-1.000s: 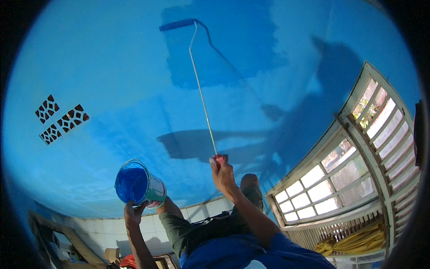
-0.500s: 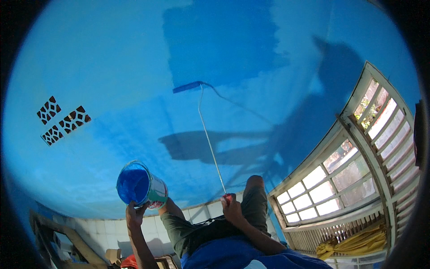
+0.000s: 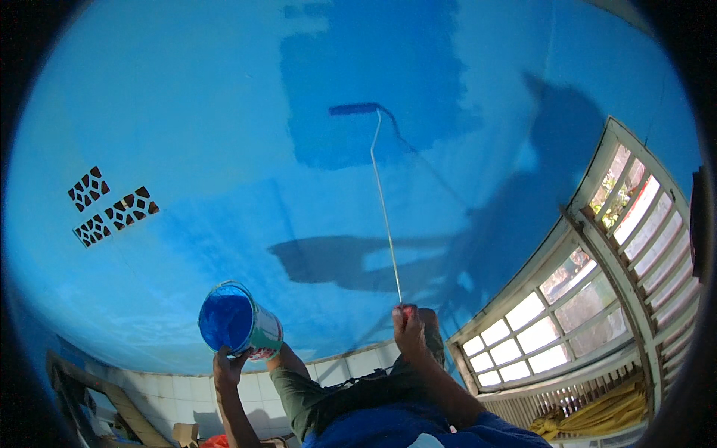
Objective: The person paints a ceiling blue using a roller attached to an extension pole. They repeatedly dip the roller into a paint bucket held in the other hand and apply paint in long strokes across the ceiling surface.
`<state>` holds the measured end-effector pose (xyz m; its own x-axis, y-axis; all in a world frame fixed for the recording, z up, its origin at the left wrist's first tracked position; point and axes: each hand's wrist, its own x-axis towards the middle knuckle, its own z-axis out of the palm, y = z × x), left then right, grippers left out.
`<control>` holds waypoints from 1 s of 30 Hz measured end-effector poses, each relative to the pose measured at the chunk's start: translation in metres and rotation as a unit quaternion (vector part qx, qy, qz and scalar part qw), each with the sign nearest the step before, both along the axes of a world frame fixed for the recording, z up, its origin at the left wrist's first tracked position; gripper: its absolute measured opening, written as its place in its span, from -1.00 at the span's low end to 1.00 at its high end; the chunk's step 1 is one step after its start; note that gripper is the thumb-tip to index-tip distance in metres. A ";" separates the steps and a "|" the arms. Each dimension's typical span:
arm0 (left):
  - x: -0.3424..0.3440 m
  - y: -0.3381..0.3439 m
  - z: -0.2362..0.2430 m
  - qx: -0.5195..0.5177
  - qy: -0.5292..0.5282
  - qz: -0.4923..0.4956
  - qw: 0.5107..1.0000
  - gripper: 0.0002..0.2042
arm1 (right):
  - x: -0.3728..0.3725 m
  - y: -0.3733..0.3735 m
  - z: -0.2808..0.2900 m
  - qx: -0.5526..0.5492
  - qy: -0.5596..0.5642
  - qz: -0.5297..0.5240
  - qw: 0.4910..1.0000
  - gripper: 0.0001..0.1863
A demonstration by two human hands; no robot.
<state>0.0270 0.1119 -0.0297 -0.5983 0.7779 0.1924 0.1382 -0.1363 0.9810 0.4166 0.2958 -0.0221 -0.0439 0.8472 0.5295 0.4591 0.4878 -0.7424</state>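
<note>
- Blue paint can [image 3: 239, 321]: gripped from below by left hand [image 3: 228, 366], held upright so the paint stays in
- Long-handled paint roller [image 3: 355, 109]: right hand [image 3: 409, 328] clamped on handle end, roller head pressed on darker wet patch [image 3: 373, 75] of blue wall [image 3: 187, 149]
- Hands: well apart
- Louvred window [image 3: 597, 276]: right of wall

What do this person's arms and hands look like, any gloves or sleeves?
No gloves: both the left hand and the right hand are bare, and so are both forearms up to the lower edge. No watch, rings or bands show. A blue garment lies at the bottom edge.
</note>
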 end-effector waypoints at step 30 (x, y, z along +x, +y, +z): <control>0.011 -0.003 0.027 -0.134 0.279 0.043 0.950 -0.65 | -0.037 0.057 0.149 -0.041 0.022 0.050 0.998 -0.74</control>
<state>0.0385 0.1085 -0.0024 -0.5249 0.7961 0.3011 0.6463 0.1427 0.7496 0.3797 0.3529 0.1270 -0.1092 0.8801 0.4620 0.3776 0.4667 -0.7998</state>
